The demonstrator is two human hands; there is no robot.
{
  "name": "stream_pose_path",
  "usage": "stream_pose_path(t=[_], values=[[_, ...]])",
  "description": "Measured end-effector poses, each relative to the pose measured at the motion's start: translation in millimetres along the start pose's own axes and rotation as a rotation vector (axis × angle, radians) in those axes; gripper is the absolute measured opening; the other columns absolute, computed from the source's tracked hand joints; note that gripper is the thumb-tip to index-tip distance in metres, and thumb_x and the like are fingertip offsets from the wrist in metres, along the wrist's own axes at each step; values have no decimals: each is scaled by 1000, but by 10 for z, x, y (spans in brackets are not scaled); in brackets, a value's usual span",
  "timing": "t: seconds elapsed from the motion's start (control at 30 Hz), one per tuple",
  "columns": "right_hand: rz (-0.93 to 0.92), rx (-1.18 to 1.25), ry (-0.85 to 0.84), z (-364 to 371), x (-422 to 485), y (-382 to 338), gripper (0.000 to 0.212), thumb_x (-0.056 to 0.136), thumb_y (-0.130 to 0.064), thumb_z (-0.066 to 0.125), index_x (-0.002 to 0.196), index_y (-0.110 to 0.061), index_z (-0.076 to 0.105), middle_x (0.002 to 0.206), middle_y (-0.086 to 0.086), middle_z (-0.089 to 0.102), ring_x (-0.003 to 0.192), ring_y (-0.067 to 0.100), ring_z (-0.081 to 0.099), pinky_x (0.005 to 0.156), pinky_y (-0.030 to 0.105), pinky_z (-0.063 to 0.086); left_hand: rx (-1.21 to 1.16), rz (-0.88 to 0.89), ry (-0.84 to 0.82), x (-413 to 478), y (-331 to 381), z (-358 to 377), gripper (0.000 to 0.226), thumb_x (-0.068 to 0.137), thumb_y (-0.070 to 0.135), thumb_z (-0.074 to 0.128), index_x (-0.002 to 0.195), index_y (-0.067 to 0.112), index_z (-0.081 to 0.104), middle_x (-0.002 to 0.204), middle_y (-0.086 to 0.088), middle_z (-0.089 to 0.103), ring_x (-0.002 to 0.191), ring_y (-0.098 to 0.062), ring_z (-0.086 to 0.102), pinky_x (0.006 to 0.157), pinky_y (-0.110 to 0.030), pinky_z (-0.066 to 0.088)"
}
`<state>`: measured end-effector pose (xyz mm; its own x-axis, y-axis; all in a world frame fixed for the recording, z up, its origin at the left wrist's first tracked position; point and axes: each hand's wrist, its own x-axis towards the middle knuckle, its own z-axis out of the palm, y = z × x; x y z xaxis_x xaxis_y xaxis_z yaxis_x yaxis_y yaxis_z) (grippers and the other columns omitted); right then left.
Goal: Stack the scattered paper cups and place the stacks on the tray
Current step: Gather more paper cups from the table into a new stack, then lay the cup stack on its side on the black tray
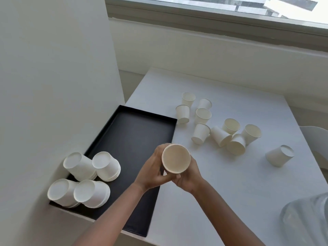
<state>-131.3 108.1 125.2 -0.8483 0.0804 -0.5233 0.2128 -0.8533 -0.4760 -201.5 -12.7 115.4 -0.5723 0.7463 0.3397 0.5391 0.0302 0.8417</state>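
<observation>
Both hands hold one stack of white paper cups (176, 158) mouth-up over the right edge of the black tray (134, 137). My left hand (154, 172) wraps its left side and my right hand (188, 176) grips it from below right. Several upside-down cup stacks (87, 176) stand in the tray's near left corner. Several loose cups (220, 125) lie scattered on the white table (230, 192) to the right, some upright, some tipped. One lone cup (279, 155) lies on its side farther right.
A white wall panel (53, 86) runs along the tray's left side. A window sill (213, 41) lies beyond the table. A clear plastic container (305, 222) sits at the near right corner, and a white chair back (317, 139) shows at the right edge.
</observation>
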Motion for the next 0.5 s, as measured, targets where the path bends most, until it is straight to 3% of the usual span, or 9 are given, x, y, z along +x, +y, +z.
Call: stream_pose_path(t=[0.1, 0.2, 0.37, 0.5], values=[[6, -56, 44, 25, 61, 40, 38, 88, -44, 44, 107, -14, 60, 83, 10, 70, 70, 25, 67, 53, 29, 52, 135, 30, -90, -96, -56, -184, 87, 71, 74, 48, 138, 24, 23, 142, 12, 31, 130, -3, 36, 104, -19, 35], [8, -109, 162, 83, 132, 118, 47, 88, -47, 47, 120, -14, 52, 94, 14, 64, 77, 26, 64, 55, 31, 54, 230, -51, -21, -168, -83, -357, 95, 73, 81, 29, 141, 15, 26, 144, 9, 31, 131, -8, 37, 104, -27, 34], [-70, -205, 262, 224, 211, 329, 40, 89, -39, 53, 121, -19, 39, 111, 15, 57, 92, 28, 62, 62, 36, 54, 308, -141, 245, -169, -104, -689, 87, 84, 72, 8, 128, 8, 50, 133, -6, 49, 125, -8, 40, 104, -25, 33], [-144, -394, 238, 342, 250, 612, 33, 91, -33, 53, 118, -20, 40, 115, 8, 54, 105, 26, 58, 71, 34, 55, 562, -327, 279, -158, -187, -940, 77, 87, 63, 15, 126, 8, 54, 137, -13, 46, 134, -25, 35, 110, -34, 27]])
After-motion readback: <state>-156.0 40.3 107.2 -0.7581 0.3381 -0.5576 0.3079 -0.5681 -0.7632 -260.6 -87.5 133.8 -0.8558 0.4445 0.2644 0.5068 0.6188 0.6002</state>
